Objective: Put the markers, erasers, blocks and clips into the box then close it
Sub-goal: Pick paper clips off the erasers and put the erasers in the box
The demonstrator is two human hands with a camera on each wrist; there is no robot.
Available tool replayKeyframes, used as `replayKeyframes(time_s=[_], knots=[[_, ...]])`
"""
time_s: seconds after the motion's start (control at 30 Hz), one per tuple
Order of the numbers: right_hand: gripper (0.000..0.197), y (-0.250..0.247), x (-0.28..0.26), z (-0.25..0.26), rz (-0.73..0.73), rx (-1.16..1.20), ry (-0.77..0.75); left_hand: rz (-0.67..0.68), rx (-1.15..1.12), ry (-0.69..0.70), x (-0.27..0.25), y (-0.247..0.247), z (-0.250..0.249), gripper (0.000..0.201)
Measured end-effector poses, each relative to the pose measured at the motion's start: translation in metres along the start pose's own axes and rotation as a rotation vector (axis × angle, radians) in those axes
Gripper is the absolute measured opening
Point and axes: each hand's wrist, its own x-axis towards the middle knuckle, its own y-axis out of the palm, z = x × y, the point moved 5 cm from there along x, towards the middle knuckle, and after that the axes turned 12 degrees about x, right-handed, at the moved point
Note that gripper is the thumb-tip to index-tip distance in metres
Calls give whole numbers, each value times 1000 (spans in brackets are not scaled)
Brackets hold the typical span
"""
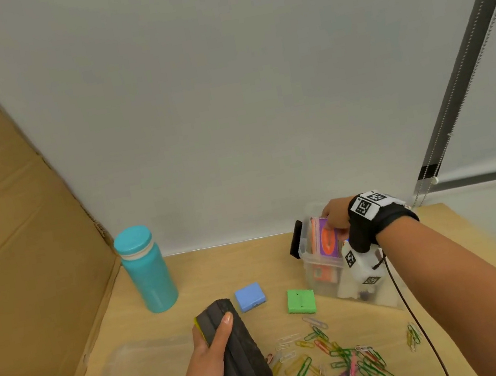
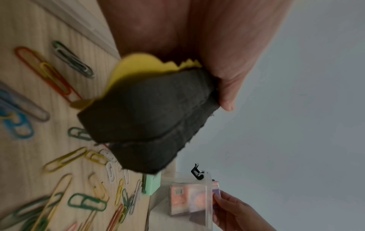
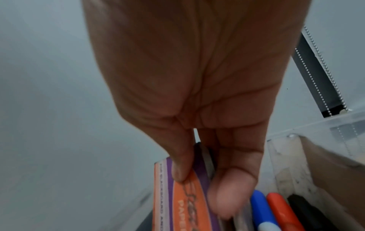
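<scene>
Black wrist straps (image 1: 384,216) with white square-coded tags, a white camera block (image 1: 362,270) and thin black cable (image 1: 416,324).

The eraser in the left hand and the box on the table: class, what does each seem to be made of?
The eraser: seemingly dark, matte felt, fuzzy and frayed at the edges, on a yellow backing that looks like foam; the left hand grips it. The box: likely clear, glossy hard plastic, since the contents show through its walls.
</scene>
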Motion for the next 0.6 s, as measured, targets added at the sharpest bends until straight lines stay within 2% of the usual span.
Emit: replayKeyframes(time_s=[0.2, 0.3, 0.37, 0.47, 0.53, 0.6], knots=[[42, 6, 3, -10, 40, 138, 14, -5, 24, 18, 1, 1, 3, 54], [57, 3, -2, -1, 25, -61, -32, 1, 20, 18, 1, 4, 3, 54], [56, 1, -10, 3, -42, -72, -96, 14, 19, 18, -1, 7, 1, 54], [43, 3, -35, 4, -215, 89, -287, 38, 0, 33, -6, 11, -4, 50], [34, 11, -67, 6, -386, 186, -496, 57, -24, 47, -8, 12, -7, 50], [27, 30, -102, 7, -457, 196, -676, 81, -36, 72, -11, 14, -9, 55]])
